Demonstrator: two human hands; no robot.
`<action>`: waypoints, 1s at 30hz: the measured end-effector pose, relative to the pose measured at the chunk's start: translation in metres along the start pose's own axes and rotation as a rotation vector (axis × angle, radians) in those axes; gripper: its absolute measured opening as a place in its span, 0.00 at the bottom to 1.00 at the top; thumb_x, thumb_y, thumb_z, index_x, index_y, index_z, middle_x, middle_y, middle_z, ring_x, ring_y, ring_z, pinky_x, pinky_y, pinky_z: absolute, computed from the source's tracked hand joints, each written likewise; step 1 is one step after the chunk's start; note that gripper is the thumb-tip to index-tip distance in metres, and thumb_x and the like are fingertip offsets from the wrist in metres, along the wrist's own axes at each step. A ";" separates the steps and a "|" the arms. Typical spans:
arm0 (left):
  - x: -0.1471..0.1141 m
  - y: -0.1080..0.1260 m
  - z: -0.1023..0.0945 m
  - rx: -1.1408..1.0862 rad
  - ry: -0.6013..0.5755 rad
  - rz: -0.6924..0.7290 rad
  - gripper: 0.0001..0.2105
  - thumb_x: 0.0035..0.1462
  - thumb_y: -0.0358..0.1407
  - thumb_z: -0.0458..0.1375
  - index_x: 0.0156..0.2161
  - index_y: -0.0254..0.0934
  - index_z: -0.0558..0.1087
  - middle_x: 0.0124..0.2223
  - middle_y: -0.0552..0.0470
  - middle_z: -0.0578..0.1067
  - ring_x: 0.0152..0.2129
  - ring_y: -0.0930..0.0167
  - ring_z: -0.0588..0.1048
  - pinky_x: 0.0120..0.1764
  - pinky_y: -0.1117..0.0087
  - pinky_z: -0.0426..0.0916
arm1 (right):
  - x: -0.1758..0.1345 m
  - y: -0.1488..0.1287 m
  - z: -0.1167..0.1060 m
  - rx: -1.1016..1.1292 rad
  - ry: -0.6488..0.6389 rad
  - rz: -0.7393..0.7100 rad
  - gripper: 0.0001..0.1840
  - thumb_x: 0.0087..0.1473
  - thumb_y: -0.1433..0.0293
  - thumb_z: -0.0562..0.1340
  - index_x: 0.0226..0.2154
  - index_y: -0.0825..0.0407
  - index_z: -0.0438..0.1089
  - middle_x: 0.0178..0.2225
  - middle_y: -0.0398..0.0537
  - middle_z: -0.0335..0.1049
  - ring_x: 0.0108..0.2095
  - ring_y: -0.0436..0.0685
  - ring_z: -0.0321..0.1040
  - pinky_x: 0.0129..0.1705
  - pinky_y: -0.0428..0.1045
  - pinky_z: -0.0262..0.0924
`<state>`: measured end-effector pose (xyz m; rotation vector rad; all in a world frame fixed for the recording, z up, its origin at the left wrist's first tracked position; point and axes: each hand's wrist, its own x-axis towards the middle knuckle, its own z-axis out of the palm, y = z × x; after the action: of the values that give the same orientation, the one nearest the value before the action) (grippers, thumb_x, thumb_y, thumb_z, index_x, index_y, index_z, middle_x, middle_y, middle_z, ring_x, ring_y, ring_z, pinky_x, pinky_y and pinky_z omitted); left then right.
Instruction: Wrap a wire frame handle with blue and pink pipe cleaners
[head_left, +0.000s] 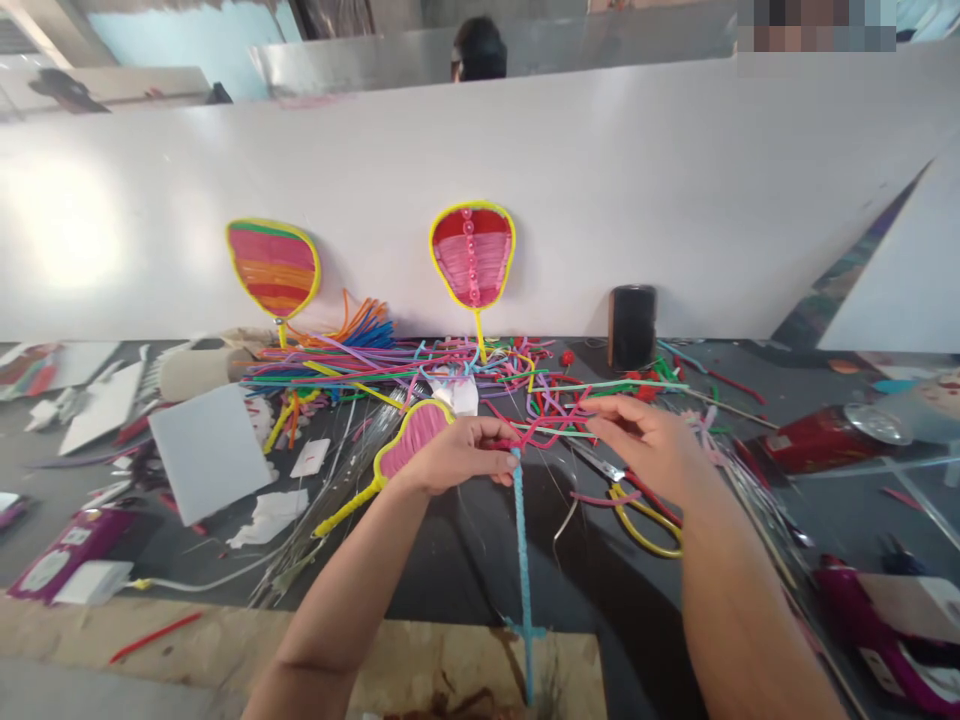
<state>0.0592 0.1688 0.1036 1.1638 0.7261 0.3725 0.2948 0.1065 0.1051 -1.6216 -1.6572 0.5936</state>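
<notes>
My left hand [465, 452] pinches the upper end of a light-blue stem wrapped in pipe cleaner [523, 540], which hangs down with a short crosspiece low on it. From its top, bent red-pink pipe cleaners [551, 427] spread to the right. My right hand [649, 445] has thumb and fingertips closed around the far end of these; the exact contact is partly hidden. Behind my left wrist lies a fan shape with pink filling and a yellow edge [412, 440]. Yellow-handled scissors [637, 520] rest beside my right hand.
Loose pipe cleaners [375, 365] heap along the board. Two finished-looking fans [274, 265] lean there, one with pink beads [472, 255]. A phone [632, 328] stands upright. Red can [832, 440] lies right; glue guns [862, 630] flank the table. White card [214, 455] lies left.
</notes>
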 end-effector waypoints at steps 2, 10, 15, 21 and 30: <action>0.001 0.000 0.002 0.002 -0.016 0.002 0.15 0.41 0.37 0.68 0.33 0.31 0.71 0.25 0.54 0.74 0.20 0.77 0.73 0.27 0.76 0.68 | -0.002 0.003 -0.005 0.028 -0.055 0.037 0.15 0.54 0.61 0.58 0.41 0.50 0.72 0.32 0.46 0.75 0.29 0.54 0.71 0.33 0.49 0.65; 0.004 -0.005 0.012 0.048 0.035 0.032 0.19 0.41 0.38 0.67 0.36 0.31 0.68 0.25 0.56 0.71 0.20 0.77 0.71 0.27 0.75 0.66 | -0.001 -0.005 0.007 -0.208 0.191 -0.314 0.15 0.58 0.67 0.55 0.46 0.50 0.69 0.49 0.53 0.68 0.53 0.61 0.61 0.55 0.60 0.56; 0.002 -0.011 0.023 0.179 0.026 0.070 0.23 0.45 0.34 0.63 0.46 0.35 0.60 0.23 0.57 0.73 0.21 0.75 0.72 0.26 0.75 0.61 | -0.006 -0.018 0.021 -0.194 -0.085 -0.430 0.17 0.59 0.68 0.54 0.50 0.49 0.65 0.56 0.50 0.62 0.61 0.60 0.48 0.59 0.61 0.51; 0.001 -0.011 0.034 0.294 0.079 0.076 0.20 0.46 0.30 0.59 0.44 0.36 0.58 0.23 0.59 0.73 0.18 0.76 0.68 0.23 0.77 0.56 | -0.008 -0.012 0.024 -0.221 -0.266 -0.398 0.10 0.57 0.70 0.56 0.36 0.51 0.73 0.57 0.51 0.60 0.61 0.63 0.45 0.58 0.63 0.50; -0.001 -0.002 0.022 0.236 0.328 0.343 0.17 0.48 0.32 0.60 0.43 0.36 0.62 0.41 0.48 0.73 0.37 0.72 0.73 0.40 0.70 0.66 | 0.001 -0.005 0.007 0.101 -0.214 -0.212 0.10 0.58 0.67 0.54 0.31 0.51 0.70 0.41 0.49 0.71 0.44 0.56 0.66 0.46 0.52 0.60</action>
<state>0.0734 0.1518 0.1065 1.4751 0.8717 0.7953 0.2861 0.1080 0.1042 -1.3266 -1.8938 0.7488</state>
